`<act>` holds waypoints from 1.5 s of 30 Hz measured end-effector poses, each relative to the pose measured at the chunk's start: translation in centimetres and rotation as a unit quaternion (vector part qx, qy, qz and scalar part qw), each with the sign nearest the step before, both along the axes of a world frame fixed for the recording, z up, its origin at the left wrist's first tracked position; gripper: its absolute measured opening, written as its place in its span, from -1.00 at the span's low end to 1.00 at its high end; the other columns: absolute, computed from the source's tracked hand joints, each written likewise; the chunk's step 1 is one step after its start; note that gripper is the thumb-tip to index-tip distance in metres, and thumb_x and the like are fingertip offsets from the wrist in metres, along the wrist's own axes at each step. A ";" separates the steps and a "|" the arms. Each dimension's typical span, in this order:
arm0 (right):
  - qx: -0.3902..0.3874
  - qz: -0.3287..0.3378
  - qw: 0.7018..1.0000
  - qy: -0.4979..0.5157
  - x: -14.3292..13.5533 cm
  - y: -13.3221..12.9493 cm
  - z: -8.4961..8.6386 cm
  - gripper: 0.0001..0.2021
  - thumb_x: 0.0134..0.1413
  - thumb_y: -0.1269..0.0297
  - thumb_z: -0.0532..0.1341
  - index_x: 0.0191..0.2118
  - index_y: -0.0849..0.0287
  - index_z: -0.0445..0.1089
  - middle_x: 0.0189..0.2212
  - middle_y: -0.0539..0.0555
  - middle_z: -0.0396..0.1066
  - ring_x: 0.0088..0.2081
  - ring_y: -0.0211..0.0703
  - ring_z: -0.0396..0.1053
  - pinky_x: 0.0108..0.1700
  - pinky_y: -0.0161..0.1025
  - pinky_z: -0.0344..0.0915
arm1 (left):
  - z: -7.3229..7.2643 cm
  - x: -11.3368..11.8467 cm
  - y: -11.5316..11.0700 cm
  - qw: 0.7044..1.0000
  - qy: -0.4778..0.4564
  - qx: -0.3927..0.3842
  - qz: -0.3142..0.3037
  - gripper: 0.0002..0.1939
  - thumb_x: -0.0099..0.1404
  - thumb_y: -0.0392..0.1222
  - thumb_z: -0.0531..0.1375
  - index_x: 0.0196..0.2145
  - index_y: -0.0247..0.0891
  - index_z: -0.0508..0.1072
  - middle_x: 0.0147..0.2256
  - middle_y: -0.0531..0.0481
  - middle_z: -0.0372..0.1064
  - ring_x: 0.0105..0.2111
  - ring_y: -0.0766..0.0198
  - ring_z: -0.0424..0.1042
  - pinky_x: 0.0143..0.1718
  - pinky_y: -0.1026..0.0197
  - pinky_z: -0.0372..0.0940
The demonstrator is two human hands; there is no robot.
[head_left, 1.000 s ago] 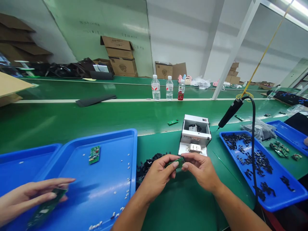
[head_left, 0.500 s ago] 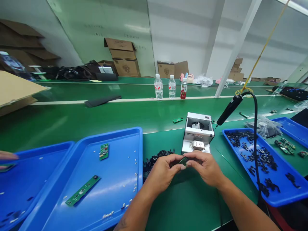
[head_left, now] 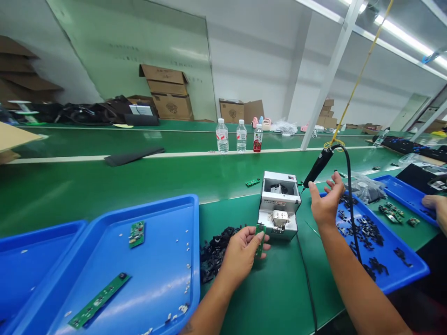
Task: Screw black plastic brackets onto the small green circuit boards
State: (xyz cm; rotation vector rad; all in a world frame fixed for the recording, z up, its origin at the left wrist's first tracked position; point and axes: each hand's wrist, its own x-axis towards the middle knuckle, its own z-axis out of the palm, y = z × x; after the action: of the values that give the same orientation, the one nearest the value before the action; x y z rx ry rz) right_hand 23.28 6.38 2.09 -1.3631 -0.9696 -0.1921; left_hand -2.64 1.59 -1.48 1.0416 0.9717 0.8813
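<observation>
My left hand (head_left: 244,251) pinches a small green circuit board (head_left: 259,242), held upright in front of the screw feeder (head_left: 279,202). That feeder is a white and grey box with a metal block on its front. My right hand (head_left: 326,200) is raised with its fingers spread, just below and beside the black electric screwdriver (head_left: 318,166); nothing shows in its palm. The screwdriver hangs tilted from a yellow cord (head_left: 363,70), its tip pointing down and left. A pile of black plastic parts (head_left: 218,251) lies left of my left hand.
Left stands a blue tray (head_left: 193,232) with two circuit boards and small white bits. On the right, another blue tray (head_left: 415,274) carries black parts. A black cable (head_left: 350,200) loops down over it. A co-worker's hand (head_left: 436,204) is at the far right. Bottles (head_left: 222,136) stand behind.
My right hand has let go of the circuit board and moved up and right towards the screwdriver, opening. My left hand keeps the board, now turned upright. The view has shifted right.
</observation>
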 end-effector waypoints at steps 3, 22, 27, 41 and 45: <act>-0.045 -0.024 0.994 0.093 3.0 4.7 -0.6 0.15 -0.16 -0.06 0.45 0.43 0.26 -0.14 0.37 0.45 -0.04 0.33 0.23 0.11 0.34 0.15 0.12 | -0.5 0.6 0.0 1.000 0.018 -0.011 0.014 -0.55 0.20 0.13 0.32 -0.19 -0.31 0.39 -0.19 -0.20 0.56 -0.35 0.16 0.58 -0.46 0.19 0.47; 0.074 0.376 0.911 0.154 -6.2 -3.2 5.4 -0.59 0.21 0.17 0.32 0.13 0.04 0.28 -0.50 -0.17 0.27 -0.62 -0.35 0.26 -0.60 -0.37 0.26 | -0.6 1.4 -0.2 0.999 0.000 -0.016 0.041 -0.56 0.13 0.11 0.36 -0.25 -0.30 0.39 -0.28 -0.14 0.54 -0.39 0.20 0.54 -0.44 0.17 0.52; 0.130 0.356 0.923 0.070 -10.4 -4.1 5.4 -0.51 0.20 0.39 0.30 0.21 0.04 0.23 -0.47 -0.16 0.36 -0.59 -0.34 0.33 -0.48 -0.31 0.38 | -0.5 1.4 -0.3 0.999 0.002 -0.010 0.046 -0.54 0.11 0.13 0.37 -0.24 -0.30 0.41 -0.29 -0.13 0.55 -0.40 0.20 0.53 -0.45 0.16 0.52; 0.001 0.339 0.937 0.082 -11.2 -3.0 2.0 -0.72 0.16 0.27 0.36 -0.13 0.09 0.24 -0.45 -0.15 0.34 -0.55 -0.39 0.29 -0.48 -0.38 0.33 | -0.1 1.3 -0.3 0.999 -0.004 -0.015 0.040 -0.53 0.11 0.12 0.38 -0.23 -0.33 0.45 -0.30 -0.13 0.54 -0.40 0.20 0.54 -0.47 0.21 0.50; 0.019 0.385 0.915 0.120 -11.5 -4.0 2.8 -0.73 0.21 0.28 0.32 -0.07 0.07 0.23 -0.46 -0.17 0.31 -0.61 -0.39 0.26 -0.55 -0.38 0.30 | 0.1 1.2 -0.3 0.999 -0.002 -0.019 0.042 -0.55 0.12 0.09 0.38 -0.22 -0.34 0.44 -0.30 -0.14 0.55 -0.40 0.19 0.55 -0.47 0.19 0.51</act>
State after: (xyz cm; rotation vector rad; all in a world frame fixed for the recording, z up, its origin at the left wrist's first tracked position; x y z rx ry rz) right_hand 11.74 2.38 4.88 -0.8544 -1.2087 0.5400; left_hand -1.40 1.28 -1.39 0.9713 1.0310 0.9311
